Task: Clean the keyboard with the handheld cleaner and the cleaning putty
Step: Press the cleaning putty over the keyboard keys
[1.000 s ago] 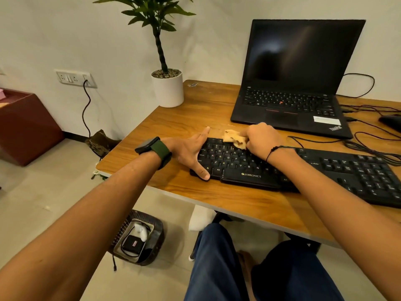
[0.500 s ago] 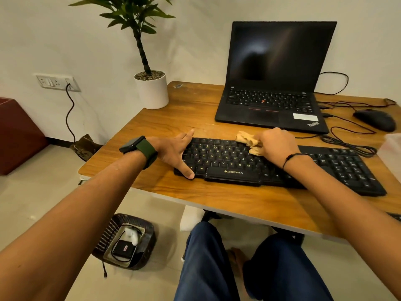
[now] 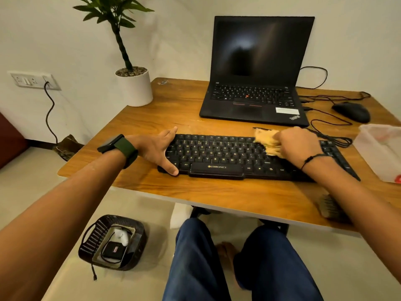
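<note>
My right hand squeezes the soft yellow cleaning putty on the long black keyboard. It feels squishy and sticky. My left hand, fingers straight, steadies the keyboard's left end.

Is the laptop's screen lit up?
No, the laptop stands open behind the keyboard, but its screen is dark, showing only a faint reflection.

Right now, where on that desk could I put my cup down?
Bare wood lies between the plant pot, the laptop and the keyboard, and along the near edge before the keyboard. The right side is crowded: cables, mouse, a clear tub, a brush.
</note>
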